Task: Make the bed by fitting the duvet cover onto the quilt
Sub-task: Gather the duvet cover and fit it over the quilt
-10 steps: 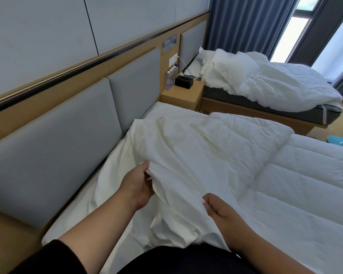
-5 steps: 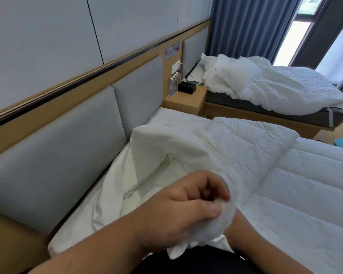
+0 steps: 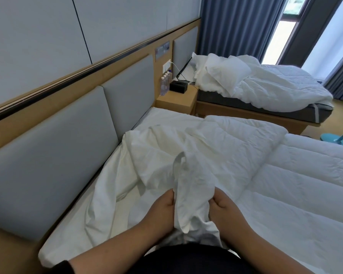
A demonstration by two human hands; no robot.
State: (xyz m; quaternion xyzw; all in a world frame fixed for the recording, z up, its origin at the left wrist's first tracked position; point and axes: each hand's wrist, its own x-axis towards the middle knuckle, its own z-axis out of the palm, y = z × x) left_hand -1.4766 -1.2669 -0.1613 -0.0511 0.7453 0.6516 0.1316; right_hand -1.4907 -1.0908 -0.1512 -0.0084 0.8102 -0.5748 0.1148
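A crumpled white duvet cover (image 3: 162,153) lies over the head end of the near bed, bunched into a ridge close to my body. My left hand (image 3: 160,209) grips the left side of that bunched fold. My right hand (image 3: 225,211) grips its right side, fingers curled into the cloth. The white quilted quilt (image 3: 297,186) spreads flat over the right part of the bed, partly under the cover. The fingertips of both hands are hidden in the fabric.
A grey padded headboard (image 3: 71,147) runs along the left. A wooden nightstand (image 3: 176,100) with water bottles (image 3: 165,84) and a black tissue box (image 3: 178,87) stands beyond. A second unmade bed (image 3: 265,91) is at the back; a teal floor stand (image 3: 337,139) sits right.
My left hand, raised close to the camera with cloth half a second ago, has come down. Both hands now grip a bunched fold of the cover side by side.
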